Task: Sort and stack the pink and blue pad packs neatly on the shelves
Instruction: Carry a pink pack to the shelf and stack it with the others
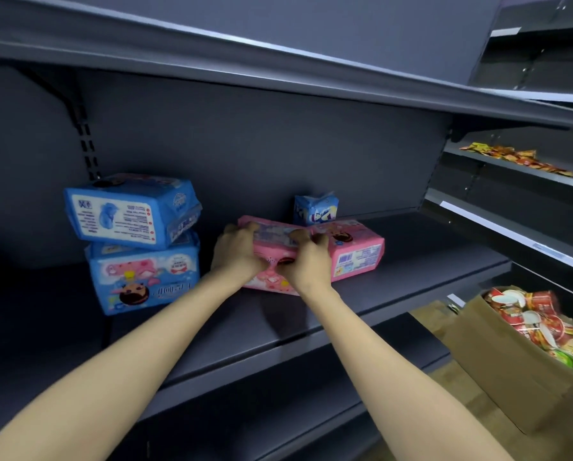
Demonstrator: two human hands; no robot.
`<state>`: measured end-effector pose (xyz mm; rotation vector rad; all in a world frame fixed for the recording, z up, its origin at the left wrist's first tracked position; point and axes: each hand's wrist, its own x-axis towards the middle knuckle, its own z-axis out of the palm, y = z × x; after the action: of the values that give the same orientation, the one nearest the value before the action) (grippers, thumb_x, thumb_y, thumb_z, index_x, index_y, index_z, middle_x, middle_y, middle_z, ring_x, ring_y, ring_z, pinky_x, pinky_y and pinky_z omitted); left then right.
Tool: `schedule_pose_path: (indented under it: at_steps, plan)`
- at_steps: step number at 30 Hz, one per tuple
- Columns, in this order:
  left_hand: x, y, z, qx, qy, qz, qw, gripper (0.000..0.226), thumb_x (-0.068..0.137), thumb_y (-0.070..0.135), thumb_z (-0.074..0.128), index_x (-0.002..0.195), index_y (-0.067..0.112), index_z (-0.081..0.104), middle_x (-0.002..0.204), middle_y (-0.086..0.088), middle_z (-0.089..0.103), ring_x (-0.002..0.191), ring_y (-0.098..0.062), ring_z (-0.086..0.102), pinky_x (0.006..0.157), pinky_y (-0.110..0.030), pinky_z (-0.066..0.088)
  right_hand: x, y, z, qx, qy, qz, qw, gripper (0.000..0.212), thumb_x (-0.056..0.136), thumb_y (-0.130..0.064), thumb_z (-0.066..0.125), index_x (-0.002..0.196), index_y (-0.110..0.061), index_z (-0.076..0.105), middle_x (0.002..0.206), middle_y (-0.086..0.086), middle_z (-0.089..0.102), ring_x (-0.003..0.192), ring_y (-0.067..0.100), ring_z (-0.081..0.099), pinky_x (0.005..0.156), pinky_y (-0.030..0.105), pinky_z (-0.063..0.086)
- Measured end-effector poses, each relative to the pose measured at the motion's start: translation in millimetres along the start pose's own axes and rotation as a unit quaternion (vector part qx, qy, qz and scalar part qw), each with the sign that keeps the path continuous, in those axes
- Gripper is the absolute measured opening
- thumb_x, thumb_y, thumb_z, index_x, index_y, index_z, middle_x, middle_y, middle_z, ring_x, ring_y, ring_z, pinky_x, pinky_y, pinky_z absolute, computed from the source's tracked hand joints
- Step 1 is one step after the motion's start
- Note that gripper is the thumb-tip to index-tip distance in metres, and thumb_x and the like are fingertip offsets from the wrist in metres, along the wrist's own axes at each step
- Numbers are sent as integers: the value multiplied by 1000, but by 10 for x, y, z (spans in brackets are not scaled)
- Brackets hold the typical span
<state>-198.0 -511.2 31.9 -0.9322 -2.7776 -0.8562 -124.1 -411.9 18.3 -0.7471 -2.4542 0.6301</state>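
Hands out in front, head cam view. Both arms reach fwd, bare to the elbow, onto the mid shelf (411, 271) of a dark grey rack.

Left hand (236, 251) and right hand (308, 261) both grip one pink pack (273, 242). Fingers curl over its top edge, thumbs press on the front face, and the hands sit close together. The pack is at the shelf's centre with its lower edge on the board. Slight blur, so can't tell if it is fully set down. Its right end touches a second pink pack (358, 252), which lies flat with the barcode side facing out.

Behind those two, near the back wall, a small blue pack (315, 209) stands upright.

Left of the hands is a stack of two. The lower blue pack (142, 281) sits on the shelf, and the upper blue pack (128, 211) lies on it, tilted and skewed, text upside down.

Far right, on the floor, an open cardboard box (511, 371) holds red cup-type goods. The next rack over has orange snack packets (517, 158) on a shelf.
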Motion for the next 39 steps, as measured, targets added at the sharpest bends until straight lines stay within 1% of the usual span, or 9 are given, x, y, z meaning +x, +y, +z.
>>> schedule_pose_path:
  at_steps: [4,8,14,18,21,28,31,35,39]
  plan:
    - [-192,201,8,9,31,-14,999,59,68,28,76,121,14,54,116,-15,56,107,-31,53,78,-30,41,-83,85,-169,-2,-15,-17,1000,64,71,-18,76,129,-14,49,123,16,39,100,38,53,86,32,42]
    - [-413,336,19,-4,60,-32,998,55,65,25,76,116,15,59,110,-13,60,100,-31,56,69,-26,36,-210,170,-283,13,-36,-46,998,64,69,-18,78,126,-13,49,122,15,37,101,38,52,86,34,44]
    - [-856,422,10,-7,99,-82,992,65,65,23,80,125,16,55,111,-16,58,99,-32,56,79,-33,42,-461,204,-421,32,-79,-95,992,60,72,-19,78,125,-15,50,121,13,37,104,36,52,89,38,47]
    - [-1162,392,-98,2,111,-134,985,71,68,26,80,131,14,49,123,-13,54,113,-30,51,89,-32,39,-661,122,-440,47,-120,-141,982,59,76,-19,76,128,-15,48,125,13,36,107,33,50,89,36,45]
    - [-1431,346,-219,10,121,-170,978,72,71,26,78,134,14,45,128,-13,51,117,-28,48,93,-31,37,-835,14,-430,54,-144,-182,971,58,78,-18,74,129,-15,47,128,12,36,110,32,49,88,33,42]
    - [-2121,118,-538,34,171,-267,948,74,72,24,76,137,15,43,132,-13,45,120,-28,45,98,-33,36,-1334,-406,-280,83,-207,-280,934,56,78,-17,73,128,-12,48,139,12,30,114,31,48,89,33,42]
    - [-2426,-2,-674,47,199,-299,932,72,73,22,76,137,14,43,138,-11,36,120,-29,45,97,-34,37,-1548,-621,-186,93,-228,-324,913,55,78,-17,72,128,-11,48,141,10,29,114,32,47,90,34,41]
    - [-2838,-174,-839,71,223,-339,911,68,73,21,75,134,15,45,141,-7,27,116,-32,46,94,-37,43,-1852,-916,-56,109,-261,-379,881,55,79,-15,68,130,-14,47,142,5,30,114,31,45,81,29,37]
    - [-3224,-338,-966,107,223,-384,890,64,76,21,74,134,16,46,144,-6,28,117,-33,44,94,-34,38,-2179,-1168,79,121,-292,-418,851,54,80,-15,66,131,-15,47,140,1,34,111,32,46,81,33,43]
